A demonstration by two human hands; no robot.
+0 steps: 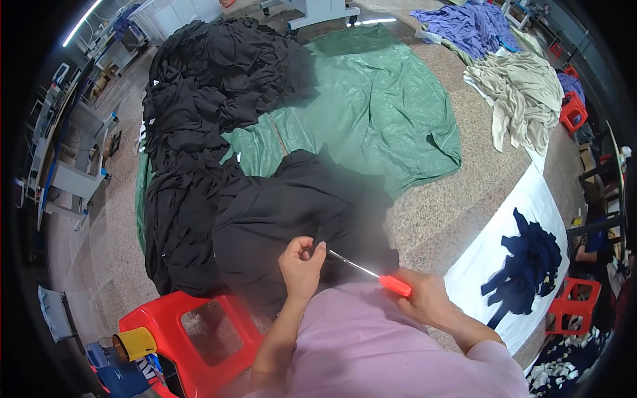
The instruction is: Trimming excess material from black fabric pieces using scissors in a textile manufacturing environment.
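In my right hand is a tool with a red handle and a thin, straight metal shaft, much like a screwdriver. The shaft points up and left, toward my left hand. My left fingers are pinched together close by the tip; whether they hold the tip or something small is too fine to tell. Beneath both hands, a large piece of black cloth spreads over my lap and out in front of me.
A heap of black cloth lies on a green sheet. To the lower left stands a red stool beside a yellow roll. Dark blue pieces rest on white cloth at right, below a cream pile.
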